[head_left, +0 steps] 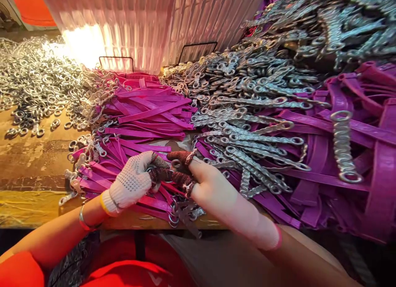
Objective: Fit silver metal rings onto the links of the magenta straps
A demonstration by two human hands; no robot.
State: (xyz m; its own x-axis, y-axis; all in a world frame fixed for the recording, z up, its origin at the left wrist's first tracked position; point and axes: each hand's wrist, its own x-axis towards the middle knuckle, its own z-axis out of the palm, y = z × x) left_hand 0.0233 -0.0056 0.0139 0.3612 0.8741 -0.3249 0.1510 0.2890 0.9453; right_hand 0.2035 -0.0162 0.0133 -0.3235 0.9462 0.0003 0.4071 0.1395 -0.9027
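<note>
My left hand [136, 177], in a white dotted glove with dark brown fingertips, is closed in a pinch just left of centre. What lies in its fingers is hidden. Fingertip to fingertip with it, my right hand [201, 175], in a pale glove with brown fingers, is closed around a small metal piece with a ring end [176, 163]. Pink straps [148, 116] lie in a bundle under and beyond both hands. Below my right fingers, a flat metal piece [189, 221] with holes hangs over the table edge.
Small ringed metal links [40, 85] are heaped at left. Longer ribbed metal strips [256, 81] pile up at right, some over wide purple straps [318, 196]. A ribbed translucent panel [123, 27] stands at the back. The wooden table's [31, 163] yellow front edge runs before me.
</note>
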